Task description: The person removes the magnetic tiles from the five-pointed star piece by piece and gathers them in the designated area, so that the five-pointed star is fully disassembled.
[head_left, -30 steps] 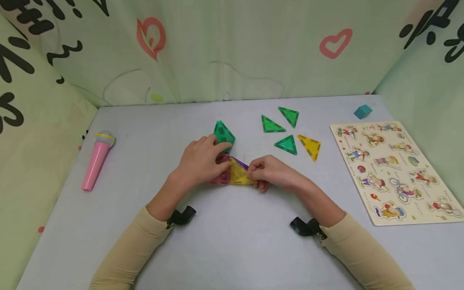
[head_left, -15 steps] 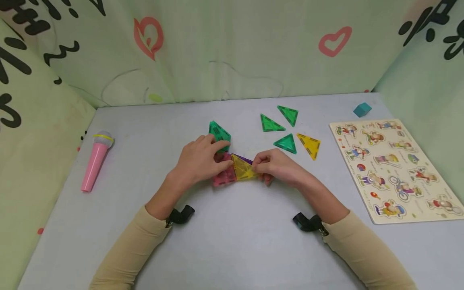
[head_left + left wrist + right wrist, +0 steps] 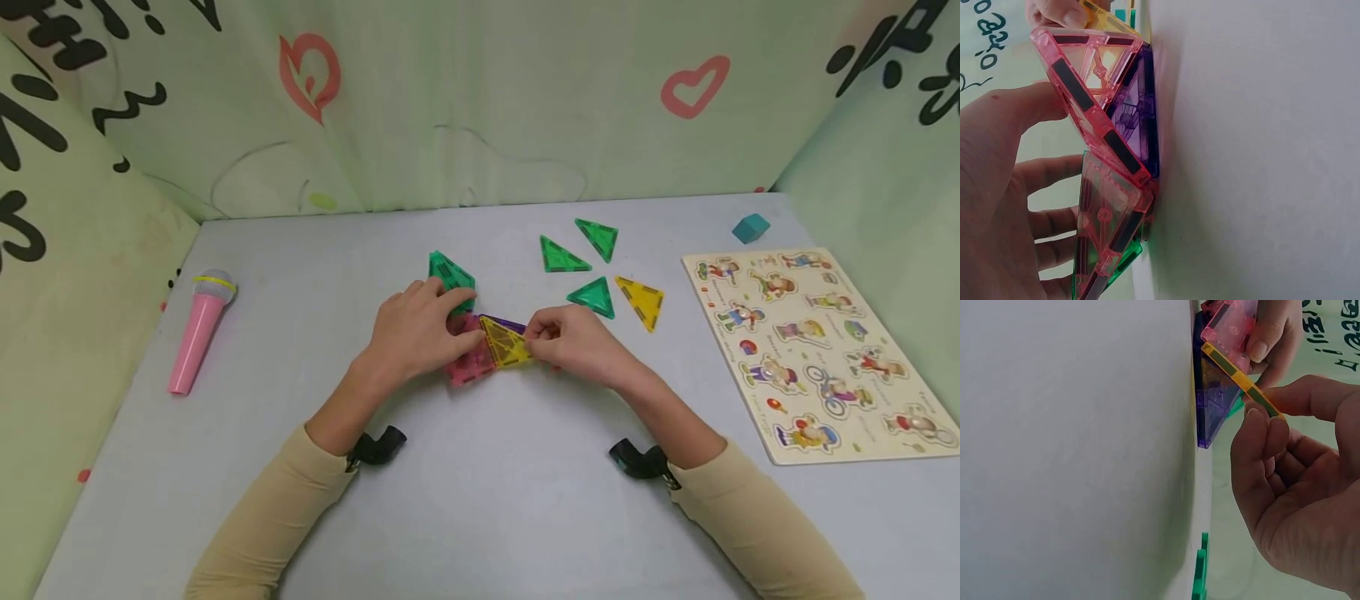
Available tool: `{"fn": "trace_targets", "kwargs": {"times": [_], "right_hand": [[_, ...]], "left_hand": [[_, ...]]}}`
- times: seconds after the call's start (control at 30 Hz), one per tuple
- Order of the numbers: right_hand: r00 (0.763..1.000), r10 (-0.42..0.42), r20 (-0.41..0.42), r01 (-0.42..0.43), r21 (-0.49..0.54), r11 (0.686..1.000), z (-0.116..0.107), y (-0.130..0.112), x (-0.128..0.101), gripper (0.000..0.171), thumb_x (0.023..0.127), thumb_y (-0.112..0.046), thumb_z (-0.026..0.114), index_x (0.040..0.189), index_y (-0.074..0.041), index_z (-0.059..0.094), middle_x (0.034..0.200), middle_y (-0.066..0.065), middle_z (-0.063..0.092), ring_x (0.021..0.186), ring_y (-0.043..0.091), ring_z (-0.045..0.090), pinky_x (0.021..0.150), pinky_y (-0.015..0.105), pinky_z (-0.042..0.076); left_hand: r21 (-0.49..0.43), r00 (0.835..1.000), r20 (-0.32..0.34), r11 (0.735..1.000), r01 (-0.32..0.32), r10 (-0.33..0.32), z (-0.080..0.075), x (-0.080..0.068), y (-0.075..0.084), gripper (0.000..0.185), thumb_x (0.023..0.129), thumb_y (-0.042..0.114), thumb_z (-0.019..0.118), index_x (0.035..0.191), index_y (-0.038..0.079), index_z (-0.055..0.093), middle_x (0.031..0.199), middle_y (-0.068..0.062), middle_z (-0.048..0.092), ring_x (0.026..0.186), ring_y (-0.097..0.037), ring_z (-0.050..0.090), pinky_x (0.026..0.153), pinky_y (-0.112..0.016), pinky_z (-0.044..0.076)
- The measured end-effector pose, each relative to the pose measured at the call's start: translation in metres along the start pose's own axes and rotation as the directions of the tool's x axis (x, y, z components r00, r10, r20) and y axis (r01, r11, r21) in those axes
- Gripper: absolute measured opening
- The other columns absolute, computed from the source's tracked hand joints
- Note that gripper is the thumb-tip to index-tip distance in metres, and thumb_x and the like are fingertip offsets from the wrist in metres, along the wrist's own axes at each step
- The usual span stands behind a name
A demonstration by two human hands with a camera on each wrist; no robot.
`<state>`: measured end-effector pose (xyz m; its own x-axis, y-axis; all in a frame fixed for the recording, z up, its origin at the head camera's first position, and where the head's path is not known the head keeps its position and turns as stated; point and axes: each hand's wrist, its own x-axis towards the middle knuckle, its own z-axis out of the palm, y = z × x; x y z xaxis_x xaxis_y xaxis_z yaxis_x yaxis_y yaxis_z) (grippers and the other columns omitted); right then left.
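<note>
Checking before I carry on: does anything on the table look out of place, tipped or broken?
Nothing looks broken or spilled. The yellow tile, pinched by the right hand, tilts up off the table against the pink tiles under the left hand. The loose triangles lie flat.

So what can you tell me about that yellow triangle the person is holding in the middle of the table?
The yellow triangle tile looks like clear, see-through plastic with a raised frame and dark strips along its edges. It is tilted up off the table, not lying flat. The right hand pinches one edge between thumb and fingertips. Its other side meets a pink tile, which the left hand grips, and a purple tile lies under it on the table.
</note>
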<state>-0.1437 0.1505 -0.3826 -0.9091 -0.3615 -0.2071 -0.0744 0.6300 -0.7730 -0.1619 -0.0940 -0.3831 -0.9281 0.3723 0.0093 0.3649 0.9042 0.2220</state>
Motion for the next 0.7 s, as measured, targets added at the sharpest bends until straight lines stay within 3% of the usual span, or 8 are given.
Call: {"fn": "trace_targets", "kwargs": {"times": [0.37, 0.7], "right_hand": [[0.999, -0.032, 0.032, 0.033, -0.022, 0.999, -0.009, 0.010, -0.003, 0.011, 0.095, -0.018, 0.063, 0.093, -0.009, 0.069, 0.079, 0.008, 0.063, 0.065, 0.019, 0.055, 0.060, 0.029, 0.049], [0.994, -0.064, 0.085, 0.064, -0.006, 0.998, -0.018, 0.017, -0.002, 0.011, 0.096, -0.016, 0.063, 0.098, -0.009, 0.071, 0.084, 0.010, 0.065, 0.068, 0.022, 0.058, 0.065, 0.031, 0.051]], "left_hand": [[0.011, 1.000, 0.017, 1.000, -0.004, 0.003, 0.001, 0.002, 0.004, 0.061, 0.088, 0.063, 0.057, 0.141, 0.033, 0.054, 0.117, -0.003, 0.055, 0.096, -0.019, 0.053, 0.084, -0.041, 0.049], [0.086, 0.999, 0.012, 0.995, -0.050, 0.049, 0.005, 0.000, 0.000, 0.062, 0.087, 0.059, 0.063, 0.141, 0.030, 0.054, 0.120, -0.005, 0.057, 0.108, -0.024, 0.056, 0.102, -0.049, 0.046]]}}
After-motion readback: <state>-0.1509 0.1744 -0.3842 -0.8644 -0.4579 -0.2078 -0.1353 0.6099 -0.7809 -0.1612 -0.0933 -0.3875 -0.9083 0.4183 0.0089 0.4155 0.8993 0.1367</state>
